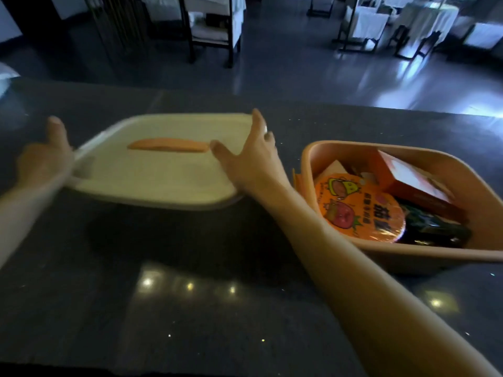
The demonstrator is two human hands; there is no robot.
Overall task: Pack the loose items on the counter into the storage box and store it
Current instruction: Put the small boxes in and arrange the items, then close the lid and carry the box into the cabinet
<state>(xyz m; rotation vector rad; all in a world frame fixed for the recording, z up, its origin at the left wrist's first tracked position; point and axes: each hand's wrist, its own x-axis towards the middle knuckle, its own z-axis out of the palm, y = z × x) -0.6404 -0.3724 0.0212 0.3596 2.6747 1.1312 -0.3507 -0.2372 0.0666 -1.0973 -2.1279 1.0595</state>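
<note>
Head view, looking down over a dark, speckled counter (190,308): a person has both bare arms stretched out to a cream lid (163,175) in the middle left of the frame. The lid has a long orange handle (168,145) across its top, and a deep shadow lies on the counter under its near edge, so it looks to be held off the surface.

The right hand (253,161) is spread wide at the lid's right end, with the thumb lying on the top just beside the handle's tip and the fingers reaching along the far right corner. The left hand (43,161) is at the lid's left edge with the thumb up. It is badly blurred, and I cannot tell how its fingers sit.

The storage box (408,254) – pinkish, uncovered – stands at the right of the frame, just beside the right forearm. Inside it are a round orange tub (359,210) (cartoon vegetables on top), an orange carton (408,180) leaning behind it and a dark packet (432,229).

Dark-framed chairs (215,28) stand on the floor beyond, along the upper frame.
</note>
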